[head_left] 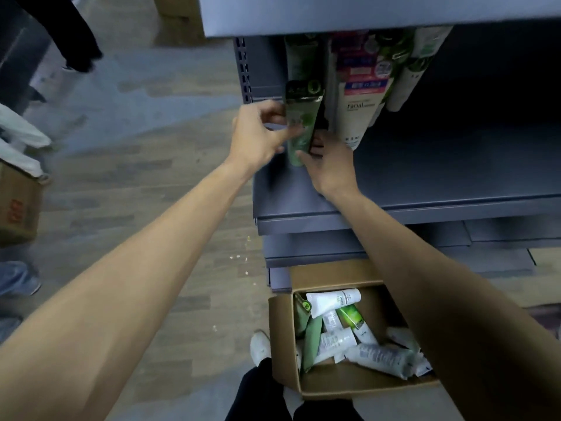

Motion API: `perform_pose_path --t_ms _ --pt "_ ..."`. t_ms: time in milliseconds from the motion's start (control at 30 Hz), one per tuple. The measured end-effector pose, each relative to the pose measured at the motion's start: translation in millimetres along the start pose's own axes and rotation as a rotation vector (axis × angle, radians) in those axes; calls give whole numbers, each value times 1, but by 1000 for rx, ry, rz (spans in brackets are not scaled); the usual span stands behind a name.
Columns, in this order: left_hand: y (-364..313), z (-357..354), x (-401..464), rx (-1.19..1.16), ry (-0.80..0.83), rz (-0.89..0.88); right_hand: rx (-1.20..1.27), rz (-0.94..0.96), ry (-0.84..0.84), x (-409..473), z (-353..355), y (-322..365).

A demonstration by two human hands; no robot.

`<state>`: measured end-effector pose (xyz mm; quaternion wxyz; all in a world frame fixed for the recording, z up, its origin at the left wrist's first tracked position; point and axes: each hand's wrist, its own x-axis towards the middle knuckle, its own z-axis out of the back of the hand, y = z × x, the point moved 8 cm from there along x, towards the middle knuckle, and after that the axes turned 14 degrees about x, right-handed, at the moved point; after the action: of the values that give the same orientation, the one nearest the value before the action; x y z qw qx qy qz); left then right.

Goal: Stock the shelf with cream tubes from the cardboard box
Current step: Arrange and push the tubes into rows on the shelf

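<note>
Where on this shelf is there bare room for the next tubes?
Free: the shelf right of the white facial tube, to the front lip. Crowded: the left end, where both hands, left hand and right hand, hold the green tube.

Two hands (258, 138), one cardboard box (349, 381), one shelf (425, 183)

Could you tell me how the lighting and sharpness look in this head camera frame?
Head view: the shelf recess is dark toward the right; wide-angle bending stretches both forearms; left hand and green tube are slightly motion-blurred; the cardboard box is evenly lit.
</note>
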<state>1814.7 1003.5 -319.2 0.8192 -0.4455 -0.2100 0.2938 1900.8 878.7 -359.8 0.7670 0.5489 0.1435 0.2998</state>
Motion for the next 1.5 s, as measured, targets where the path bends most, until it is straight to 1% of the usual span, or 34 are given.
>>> perform_pose_path --t_ms 167,200,300,333,433,633,900,1200,1367,1433,1500 --pt "2 -7 15 -43 -41 21 -97 5 -78 17 -6 1" --pt "2 -7 19 -33 -58 17 -148 12 -89 22 -8 2" --pt "2 -8 31 -3 -109 17 -454 -15 -100 35 -14 2" --pt "2 -8 35 9 -117 16 -503 -31 -108 38 -15 -1" --pt "4 -9 46 43 -128 13 -570 -101 -113 44 -20 -8" --pt "5 -10 61 53 -144 12 -637 -124 -96 56 -27 -7" --pt "7 -15 77 39 -132 8 -621 -146 -83 68 -34 -12" --pt "14 -17 87 51 -119 2 -614 -147 -122 71 -31 -11" --pt "12 -18 84 26 -133 -5 -484 -181 -161 65 -32 -13" --pt "13 -16 81 23 -140 11 -341 -195 -154 59 -37 -13" --pt "13 -13 77 26 -139 33 -257 -209 -168 52 -37 -12"
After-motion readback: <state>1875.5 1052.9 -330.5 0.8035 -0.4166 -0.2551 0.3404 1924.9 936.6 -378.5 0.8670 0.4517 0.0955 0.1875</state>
